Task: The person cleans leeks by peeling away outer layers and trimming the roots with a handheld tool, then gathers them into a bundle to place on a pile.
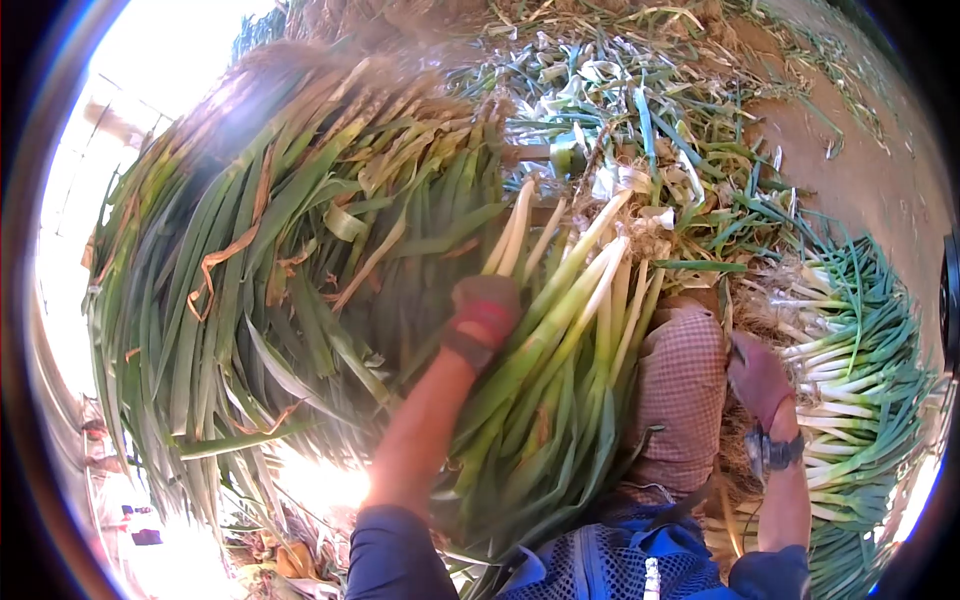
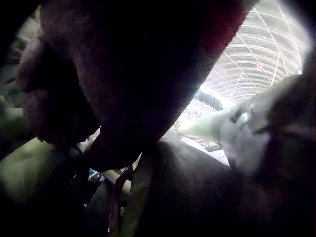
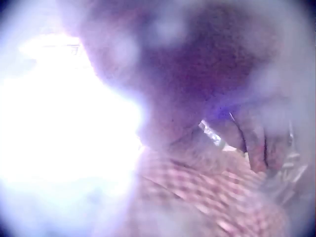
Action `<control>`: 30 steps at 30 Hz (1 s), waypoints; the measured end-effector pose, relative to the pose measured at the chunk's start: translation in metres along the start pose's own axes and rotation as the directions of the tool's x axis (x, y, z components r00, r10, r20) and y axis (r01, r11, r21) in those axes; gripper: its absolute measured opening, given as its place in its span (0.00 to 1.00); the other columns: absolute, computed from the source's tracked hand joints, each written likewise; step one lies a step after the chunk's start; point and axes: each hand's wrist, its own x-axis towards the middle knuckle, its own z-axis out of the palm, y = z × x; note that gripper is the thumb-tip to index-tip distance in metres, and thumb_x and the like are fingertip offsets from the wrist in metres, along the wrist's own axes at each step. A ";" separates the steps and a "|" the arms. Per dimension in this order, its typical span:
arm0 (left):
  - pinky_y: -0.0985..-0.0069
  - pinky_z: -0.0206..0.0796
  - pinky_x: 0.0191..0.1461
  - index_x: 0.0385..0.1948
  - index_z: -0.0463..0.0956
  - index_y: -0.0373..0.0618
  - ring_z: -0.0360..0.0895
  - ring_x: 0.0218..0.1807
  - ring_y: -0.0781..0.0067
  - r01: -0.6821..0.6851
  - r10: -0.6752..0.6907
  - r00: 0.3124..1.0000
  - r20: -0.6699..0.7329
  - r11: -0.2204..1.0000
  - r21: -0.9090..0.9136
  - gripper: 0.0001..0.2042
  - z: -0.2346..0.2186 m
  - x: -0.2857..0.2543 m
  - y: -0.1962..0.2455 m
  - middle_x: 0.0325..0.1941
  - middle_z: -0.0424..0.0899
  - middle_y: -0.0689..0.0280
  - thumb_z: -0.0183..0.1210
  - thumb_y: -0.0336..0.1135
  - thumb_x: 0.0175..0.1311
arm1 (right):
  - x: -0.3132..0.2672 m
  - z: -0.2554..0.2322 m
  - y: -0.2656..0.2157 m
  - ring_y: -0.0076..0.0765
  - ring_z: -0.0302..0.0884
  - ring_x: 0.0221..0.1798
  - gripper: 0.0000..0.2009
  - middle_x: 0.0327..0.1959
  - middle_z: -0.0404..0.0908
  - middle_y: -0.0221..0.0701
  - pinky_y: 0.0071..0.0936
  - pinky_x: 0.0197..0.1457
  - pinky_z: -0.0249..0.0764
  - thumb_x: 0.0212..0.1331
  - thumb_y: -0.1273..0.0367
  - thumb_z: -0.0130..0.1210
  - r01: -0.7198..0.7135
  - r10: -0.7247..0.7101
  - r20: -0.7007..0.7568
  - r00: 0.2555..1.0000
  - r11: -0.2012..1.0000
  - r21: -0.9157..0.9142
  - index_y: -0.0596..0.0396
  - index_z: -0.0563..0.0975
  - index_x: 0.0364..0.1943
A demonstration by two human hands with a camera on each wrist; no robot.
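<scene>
In the head view my left hand (image 1: pixel 485 315), in a dark red glove, grips a thick bundle of green onions (image 1: pixel 560 340) held against my body, white stalks pointing away. The left wrist view shows the glove (image 2: pixel 123 74) close up over pale stalks (image 2: pixel 207 126). My right hand (image 1: pixel 755 375), also gloved, sits beside my knee in checked trousers (image 1: pixel 680 380), close to a pile of trimmed green onions (image 1: pixel 850 350). The right wrist view is blurred and shows only the glove (image 3: pixel 197 74) above the checked fabric (image 3: pixel 207 197). How its fingers lie is unclear.
A large heap of long green and yellowed onion leaves (image 1: pixel 280 250) fills the left. Cut leaves and roots litter the ground ahead (image 1: pixel 640 130). Bare dirt (image 1: pixel 860 170) lies at the far right. A greenhouse roof (image 2: pixel 261 54) arches overhead.
</scene>
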 end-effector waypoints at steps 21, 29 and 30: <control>0.70 0.79 0.51 0.55 0.80 0.45 0.85 0.43 0.64 -0.486 0.016 0.872 -0.488 -0.069 -0.871 0.18 -0.058 0.119 -0.027 0.46 0.86 0.59 0.64 0.47 0.72 | 0.170 0.066 -0.136 0.34 0.87 0.25 0.23 0.31 0.89 0.39 0.30 0.27 0.81 0.69 0.52 0.60 -0.428 -0.035 0.559 0.828 0.603 0.673 0.65 0.84 0.38; 0.74 0.74 0.59 0.62 0.81 0.36 0.84 0.51 0.75 -0.078 0.206 0.974 0.095 0.699 -0.711 0.24 -0.001 0.059 0.006 0.53 0.89 0.63 0.63 0.47 0.75 | 0.181 0.079 -0.138 0.30 0.83 0.23 0.18 0.27 0.84 0.33 0.29 0.26 0.79 0.68 0.56 0.63 -0.484 0.026 0.519 0.854 0.404 0.777 0.61 0.81 0.33; 0.74 0.74 0.59 0.62 0.81 0.36 0.84 0.51 0.75 -0.077 0.204 0.974 0.095 0.699 -0.711 0.24 0.002 0.062 0.006 0.53 0.89 0.63 0.63 0.47 0.75 | 0.181 0.079 -0.141 0.30 0.83 0.24 0.18 0.27 0.83 0.33 0.29 0.26 0.79 0.68 0.57 0.63 -0.472 0.033 0.501 0.865 0.395 0.788 0.61 0.81 0.34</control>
